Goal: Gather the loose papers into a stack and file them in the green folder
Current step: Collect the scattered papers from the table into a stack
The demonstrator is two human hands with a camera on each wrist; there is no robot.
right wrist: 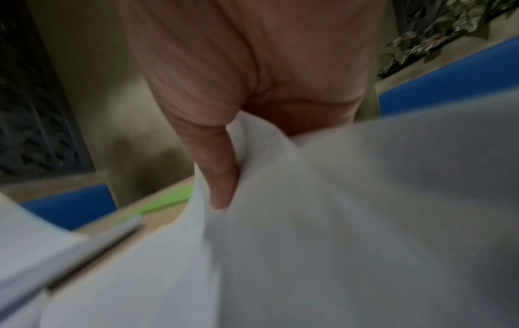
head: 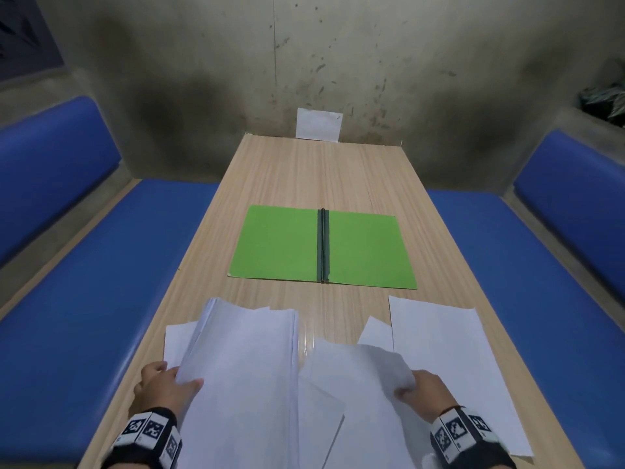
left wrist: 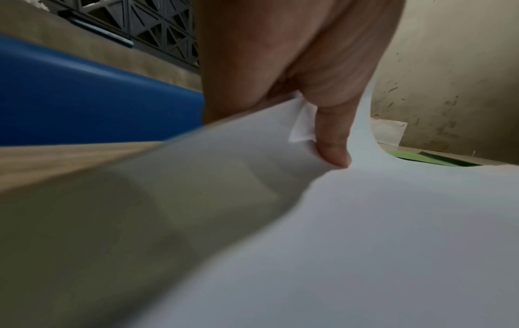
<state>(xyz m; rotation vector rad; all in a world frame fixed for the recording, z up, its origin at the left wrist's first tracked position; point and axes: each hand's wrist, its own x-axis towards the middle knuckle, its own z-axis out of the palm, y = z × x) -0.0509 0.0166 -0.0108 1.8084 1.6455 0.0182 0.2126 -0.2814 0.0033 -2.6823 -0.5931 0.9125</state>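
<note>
The green folder (head: 323,247) lies open and flat in the middle of the table, its dark spine upright in the view. My left hand (head: 165,384) grips a thick stack of white papers (head: 243,360) raised off the near table; in the left wrist view the thumb (left wrist: 334,142) presses on the stack (left wrist: 365,233). My right hand (head: 422,389) pinches a loose, crumpling sheet (head: 358,377), seen with the thumb (right wrist: 219,177) on the paper (right wrist: 351,222) in the right wrist view. More loose sheets (head: 446,350) lie flat at the near right. One sheet (head: 177,340) lies under the stack at the left.
The wooden table (head: 318,174) runs away from me to a stained wall. A white card (head: 318,125) leans against that wall at the far end. Blue padded benches (head: 84,282) flank the table on both sides. A plant (head: 605,99) stands at the far right.
</note>
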